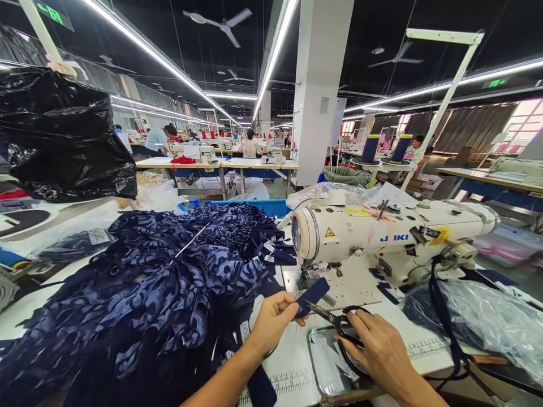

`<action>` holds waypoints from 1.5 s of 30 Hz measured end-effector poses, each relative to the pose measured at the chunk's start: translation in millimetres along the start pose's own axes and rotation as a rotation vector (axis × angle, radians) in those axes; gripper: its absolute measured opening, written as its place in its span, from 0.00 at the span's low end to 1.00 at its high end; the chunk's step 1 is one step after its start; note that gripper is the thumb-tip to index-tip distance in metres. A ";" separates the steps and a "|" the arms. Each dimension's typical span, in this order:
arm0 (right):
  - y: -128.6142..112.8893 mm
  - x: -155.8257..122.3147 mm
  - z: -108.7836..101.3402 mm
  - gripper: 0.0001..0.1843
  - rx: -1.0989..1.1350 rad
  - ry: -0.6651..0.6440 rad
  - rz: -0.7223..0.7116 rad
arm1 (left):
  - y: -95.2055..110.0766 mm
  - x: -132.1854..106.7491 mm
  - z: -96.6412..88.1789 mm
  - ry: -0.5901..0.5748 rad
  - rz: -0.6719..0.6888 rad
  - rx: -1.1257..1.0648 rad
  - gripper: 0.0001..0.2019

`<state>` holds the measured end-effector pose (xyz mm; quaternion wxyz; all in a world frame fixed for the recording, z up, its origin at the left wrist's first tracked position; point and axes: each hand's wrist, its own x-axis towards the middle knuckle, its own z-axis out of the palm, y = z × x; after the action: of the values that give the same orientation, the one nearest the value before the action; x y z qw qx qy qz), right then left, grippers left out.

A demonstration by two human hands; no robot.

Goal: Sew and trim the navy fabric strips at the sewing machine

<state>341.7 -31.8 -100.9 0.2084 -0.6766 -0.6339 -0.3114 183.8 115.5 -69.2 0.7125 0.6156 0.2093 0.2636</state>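
My left hand (278, 316) pinches a short navy fabric strip (316, 294) between thumb and fingers, just in front of the sewing machine's needle area. In my right hand (375, 342) is a pair of scissors (335, 319), with fingers through the black handles. The scissor tips point left and meet the strip's lower edge; whether the blades are parted I cannot tell. Behind my hands stands the white sewing machine (382, 232). Left of my left arm lies a large heap of navy patterned lace garments (169, 282), some with small white labels.
A metal-rimmed tray (320, 362) sits by my right hand on the white table with printed rulers. Clear plastic-wrapped fabric (487, 316) lies at right. A black plastic bag (63, 135) hangs at left. Dark thread cones (370, 150) stand behind the machine; people work at tables farther back.
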 end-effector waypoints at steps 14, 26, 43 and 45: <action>-3.6 4.3 -1.6 0.17 -0.082 0.049 -0.045 | 0.5 -1.1 0.7 0.025 0.024 -0.001 0.14; -9.8 7.7 -5.7 0.18 -0.154 0.099 -0.025 | -1.9 -2.9 3.7 0.059 0.052 -0.017 0.14; -7.4 -2.5 1.5 0.15 0.070 -0.004 0.055 | -1.1 -3.6 2.0 0.034 0.053 -0.080 0.13; -8.0 -2.7 1.3 0.15 0.061 0.000 0.060 | -2.0 -3.3 1.9 0.033 0.058 -0.076 0.13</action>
<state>334.1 -32.1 -104.6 0.2380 -0.6889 -0.6224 -0.2854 182.7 111.7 -71.0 0.7239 0.5897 0.1928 0.3019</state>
